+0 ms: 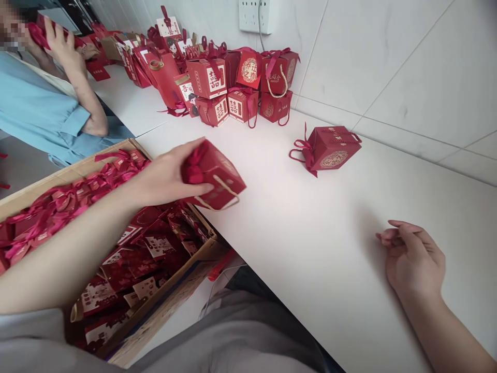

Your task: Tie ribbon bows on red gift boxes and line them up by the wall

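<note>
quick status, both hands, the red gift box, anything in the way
Left hand gripping rope-handled red gift box. Right hand empty, half-curled. Possible obstacle: second red gift box, between the hands, farther back on white tabletop.

We find the white table (295, 223) brightly and softly lit, with a faint shadow left of the right hand (417, 259), while the carton (66, 178) is darker inside and the held red box (225, 171) appears slightly blurred.
</note>
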Action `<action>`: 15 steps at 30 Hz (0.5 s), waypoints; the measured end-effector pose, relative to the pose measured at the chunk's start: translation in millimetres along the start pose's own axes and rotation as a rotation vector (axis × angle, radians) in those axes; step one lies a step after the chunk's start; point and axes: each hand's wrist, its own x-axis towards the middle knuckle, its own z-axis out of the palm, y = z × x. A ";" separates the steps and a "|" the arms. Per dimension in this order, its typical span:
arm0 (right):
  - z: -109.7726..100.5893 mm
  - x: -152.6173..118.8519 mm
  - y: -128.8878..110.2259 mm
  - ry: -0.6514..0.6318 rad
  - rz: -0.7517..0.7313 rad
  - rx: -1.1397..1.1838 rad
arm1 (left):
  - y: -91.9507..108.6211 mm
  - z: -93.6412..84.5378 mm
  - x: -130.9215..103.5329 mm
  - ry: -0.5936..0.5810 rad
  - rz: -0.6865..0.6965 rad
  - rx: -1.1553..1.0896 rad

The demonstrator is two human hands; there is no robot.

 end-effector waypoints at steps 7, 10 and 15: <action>-3.2 0.5 -0.5 -0.046 -0.003 -0.003 | 63.0 38.7 34.5 -0.384 0.204 -0.225; -3.3 0.9 -0.9 -0.049 0.008 0.006 | 60.1 27.3 30.1 -0.241 0.149 -0.267; -3.6 0.9 -1.9 -0.027 -0.006 0.001 | -8.3 2.3 12.5 -0.031 -0.125 -0.019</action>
